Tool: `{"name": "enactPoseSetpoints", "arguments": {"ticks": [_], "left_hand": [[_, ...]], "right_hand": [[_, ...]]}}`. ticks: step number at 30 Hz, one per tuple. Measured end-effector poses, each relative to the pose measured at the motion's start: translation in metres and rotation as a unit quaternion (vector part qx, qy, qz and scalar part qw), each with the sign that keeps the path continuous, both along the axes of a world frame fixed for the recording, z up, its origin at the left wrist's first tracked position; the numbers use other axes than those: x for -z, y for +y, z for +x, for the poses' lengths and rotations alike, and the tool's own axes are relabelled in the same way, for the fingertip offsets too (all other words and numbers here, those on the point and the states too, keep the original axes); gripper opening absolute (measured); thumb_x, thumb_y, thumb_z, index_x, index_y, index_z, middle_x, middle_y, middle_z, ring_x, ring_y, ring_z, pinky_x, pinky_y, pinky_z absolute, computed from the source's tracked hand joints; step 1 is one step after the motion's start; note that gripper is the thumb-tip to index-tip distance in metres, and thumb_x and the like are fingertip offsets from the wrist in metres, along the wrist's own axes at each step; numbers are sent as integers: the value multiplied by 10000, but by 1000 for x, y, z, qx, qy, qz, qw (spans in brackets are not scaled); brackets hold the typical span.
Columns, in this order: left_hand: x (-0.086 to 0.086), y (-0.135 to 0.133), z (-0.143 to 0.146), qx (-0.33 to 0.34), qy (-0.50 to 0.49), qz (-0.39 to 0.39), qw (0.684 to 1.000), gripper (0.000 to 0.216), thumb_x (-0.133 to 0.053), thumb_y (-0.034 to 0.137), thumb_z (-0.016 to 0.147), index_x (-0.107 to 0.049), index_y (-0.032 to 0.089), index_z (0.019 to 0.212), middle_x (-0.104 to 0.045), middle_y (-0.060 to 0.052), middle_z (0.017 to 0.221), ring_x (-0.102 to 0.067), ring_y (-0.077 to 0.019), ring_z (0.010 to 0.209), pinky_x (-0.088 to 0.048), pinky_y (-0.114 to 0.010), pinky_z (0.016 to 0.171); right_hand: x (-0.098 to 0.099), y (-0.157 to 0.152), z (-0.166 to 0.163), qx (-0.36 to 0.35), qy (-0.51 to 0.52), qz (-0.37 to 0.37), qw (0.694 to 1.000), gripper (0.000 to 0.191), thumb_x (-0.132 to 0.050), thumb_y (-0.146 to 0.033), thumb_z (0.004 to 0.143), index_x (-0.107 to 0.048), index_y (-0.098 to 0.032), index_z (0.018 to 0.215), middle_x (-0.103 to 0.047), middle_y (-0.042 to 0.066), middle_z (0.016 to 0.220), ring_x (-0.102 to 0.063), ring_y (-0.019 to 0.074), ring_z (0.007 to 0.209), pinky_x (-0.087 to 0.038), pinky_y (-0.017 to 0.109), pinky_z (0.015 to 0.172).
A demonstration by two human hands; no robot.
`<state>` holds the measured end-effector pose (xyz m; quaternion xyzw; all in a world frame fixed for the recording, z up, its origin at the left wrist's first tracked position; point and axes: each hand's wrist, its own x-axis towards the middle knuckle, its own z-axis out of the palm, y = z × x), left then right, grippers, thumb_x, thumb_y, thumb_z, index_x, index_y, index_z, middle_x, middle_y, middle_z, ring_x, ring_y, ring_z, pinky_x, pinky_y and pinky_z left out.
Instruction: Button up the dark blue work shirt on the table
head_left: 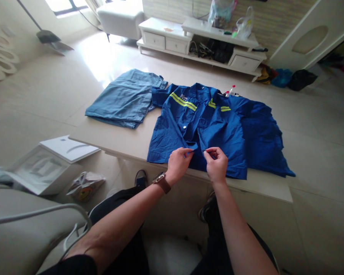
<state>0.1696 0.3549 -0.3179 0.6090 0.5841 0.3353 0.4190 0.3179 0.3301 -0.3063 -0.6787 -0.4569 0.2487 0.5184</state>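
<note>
A blue short-sleeved work shirt [223, 137] with yellow reflective stripes lies spread on a low table [123, 141], collar at the far side. Its front hangs apart below the chest, and a white button shows on the left flap. My left hand [180, 162] pinches the lower corner of the left front edge. Opposite it, my right hand [217, 162] pinches the right front edge, a small gap from the left hand. Both edges are lifted slightly. Beside the shirt on the right lies another dark blue garment [263, 133]; a lighter blue folded garment [123, 97] is on the left.
Red-capped bottles [232, 89] stand behind the shirt. An opened white box [48, 168] and a plastic bag [86, 186] are on the floor at left. A white TV cabinet [166, 36] stands along the wall. A chair [31, 225] is close at my left.
</note>
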Motion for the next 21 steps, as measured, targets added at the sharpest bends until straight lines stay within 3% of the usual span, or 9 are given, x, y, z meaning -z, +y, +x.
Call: {"name": "enactPoseSetpoints", "arguments": {"ticks": [1,3,6,8,11,16,21], "left_hand": [[1,-2,2,-14,-48,-76,996,265,-651,319,910,-781,187,1100,-708,-66,761,-624,-158,615,-488,-280,627],[3,-4,6,-33,-178,-229,956,384,-600,325,943,-686,153,1276,-725,-72,768,-617,-149,508,-486,-275,546],[5,-5,12,-79,-324,-321,886,347,-572,269,954,-639,120,1261,-750,-142,1015,-719,-178,626,-548,-289,606],[7,-5,15,-106,-365,-311,871,230,-586,262,947,-682,98,1076,-734,-171,1095,-753,-200,757,-570,-298,694],[14,-3,16,-123,-363,-272,882,179,-669,260,890,-716,87,897,-748,-162,992,-746,-202,844,-559,-291,763],[19,-3,14,-73,-196,-132,969,187,-716,97,719,-791,123,887,-747,-75,787,-670,-154,718,-498,-254,675],[7,-7,13,-37,-99,-31,994,279,-647,59,702,-790,144,926,-665,-6,637,-559,-108,585,-397,-224,561]], "right_hand": [[0,0,1,-1,-2,-1,1000,139,-675,-339,784,-656,-203,801,-665,17,746,-583,175,677,-470,300,654],[0,-1,3,-1,-7,0,1000,131,-676,-330,782,-655,-202,794,-665,17,747,-585,175,680,-469,301,657],[1,-2,5,-3,-10,4,1000,120,-676,-320,781,-657,-202,789,-668,18,755,-590,177,689,-472,303,668],[1,-2,5,-4,-8,2,1000,119,-674,-319,781,-658,-202,792,-669,18,757,-592,178,692,-474,305,672],[2,-2,5,-11,-6,-5,1000,125,-672,-323,781,-658,-201,802,-671,21,765,-594,179,699,-478,307,671],[1,-2,4,-21,-14,-3,1000,129,-665,-329,790,-657,-205,824,-662,19,761,-586,178,693,-475,299,645],[1,-3,4,-36,-21,0,999,126,-663,-322,799,-662,-207,850,-654,13,753,-592,176,682,-481,302,645]]}}
